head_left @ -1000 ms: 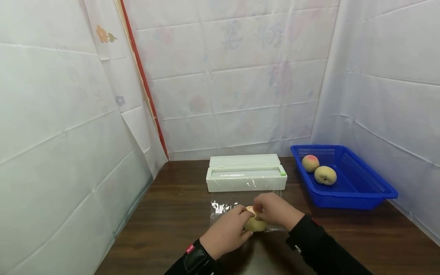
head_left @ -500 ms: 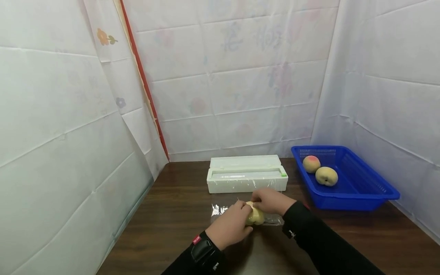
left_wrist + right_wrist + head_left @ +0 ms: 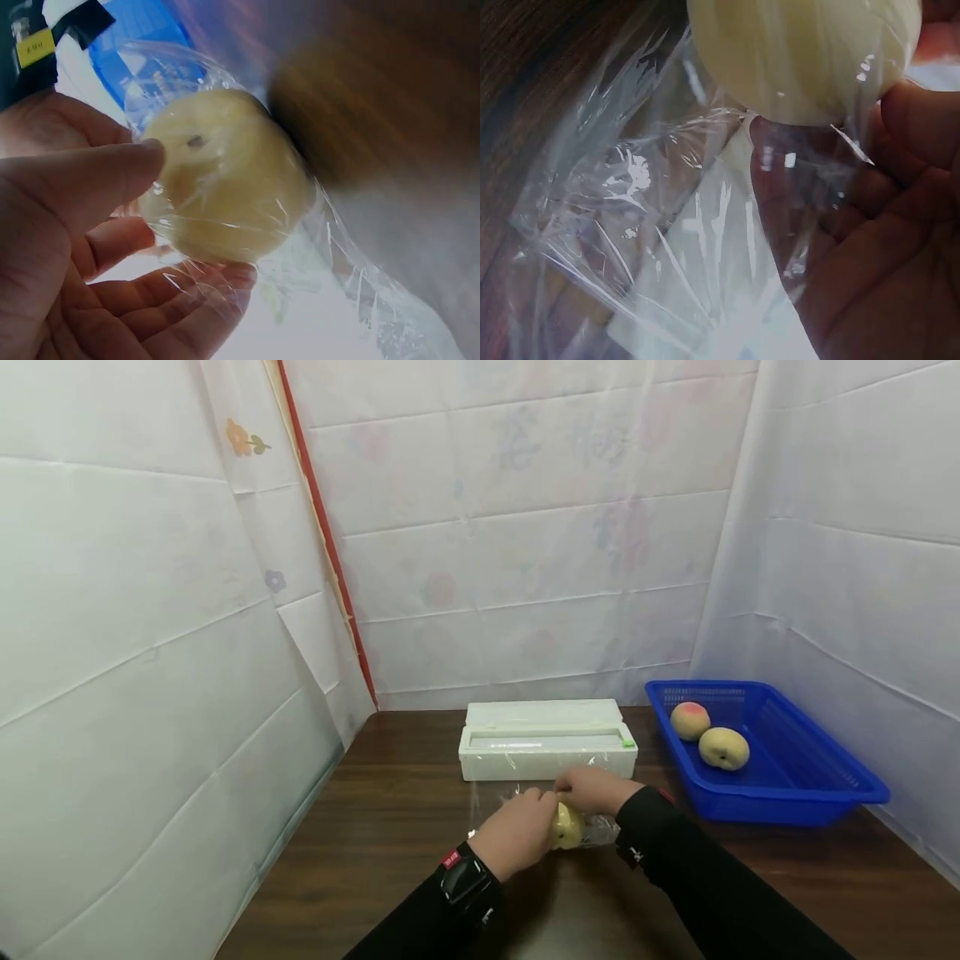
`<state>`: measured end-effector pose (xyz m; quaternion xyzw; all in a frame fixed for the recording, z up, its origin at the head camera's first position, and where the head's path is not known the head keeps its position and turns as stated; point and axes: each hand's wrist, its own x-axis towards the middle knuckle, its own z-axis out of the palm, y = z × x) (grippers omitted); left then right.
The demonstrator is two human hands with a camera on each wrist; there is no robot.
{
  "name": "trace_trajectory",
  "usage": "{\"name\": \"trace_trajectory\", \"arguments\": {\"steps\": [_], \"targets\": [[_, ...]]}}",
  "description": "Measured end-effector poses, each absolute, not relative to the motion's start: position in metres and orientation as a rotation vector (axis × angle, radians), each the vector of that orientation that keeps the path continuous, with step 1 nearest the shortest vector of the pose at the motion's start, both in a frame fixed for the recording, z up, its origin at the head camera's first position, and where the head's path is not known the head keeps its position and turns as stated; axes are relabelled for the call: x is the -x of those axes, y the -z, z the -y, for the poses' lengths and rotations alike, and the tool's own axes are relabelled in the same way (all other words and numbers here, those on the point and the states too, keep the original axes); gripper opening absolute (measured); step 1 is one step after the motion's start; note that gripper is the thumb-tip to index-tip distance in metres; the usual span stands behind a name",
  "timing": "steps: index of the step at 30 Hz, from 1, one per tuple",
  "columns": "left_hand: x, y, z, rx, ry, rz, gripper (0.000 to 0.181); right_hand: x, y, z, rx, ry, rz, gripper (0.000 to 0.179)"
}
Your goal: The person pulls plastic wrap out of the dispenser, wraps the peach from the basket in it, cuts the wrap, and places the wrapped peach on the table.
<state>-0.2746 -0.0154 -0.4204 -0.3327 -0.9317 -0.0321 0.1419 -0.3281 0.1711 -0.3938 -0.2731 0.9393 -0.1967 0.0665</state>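
Close in front of the white box, a pale yellow peach is wrapped in clear cling film. My left hand grips it from the near left. In the left wrist view its thumb presses on the peach beside a small dark spot, with the fingers curled beneath. My right hand is bent over the far side, its fingertips pinching film right at the peach. Loose film trails away from the fruit in both wrist views. In the head view the fingertips of the two hands meet and partly hide the peach.
Behind the hands stands a white cling film box with its lid up, film stretching from its front. To the right is a blue plastic basket holding a pink-topped peach and a yellow one. White sheets enclose the brown table.
Both hands have moved a little away from the body toward the box, rolling the peach along with them. The film in front of the box is more gathered around it. The view has shifted slightly.
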Motion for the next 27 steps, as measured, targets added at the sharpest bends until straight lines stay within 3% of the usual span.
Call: {"name": "trace_trajectory", "arguments": {"steps": [8, 14, 20, 27], "targets": [[0.296, 0.416, 0.004, 0.96, 0.206, 2.699, 0.028, 0.327, 0.407, -0.178, 0.707, 0.664, -2.964, 0.025], [0.307, 0.416, 0.003, 0.964, 0.258, 2.765, 0.025, 0.307, 0.411, -0.181, 0.717, 0.591, -3.272, 0.012], [0.32, 0.41, 0.01, 0.977, 0.357, 2.851, 0.02, 0.289, 0.413, -0.179, 1.003, 0.552, -3.492, 0.013], [0.335, 0.4, 0.016, 0.968, 0.427, 2.966, 0.028, 0.275, 0.425, -0.172, 1.322, 0.353, -3.477, 0.014]]}}
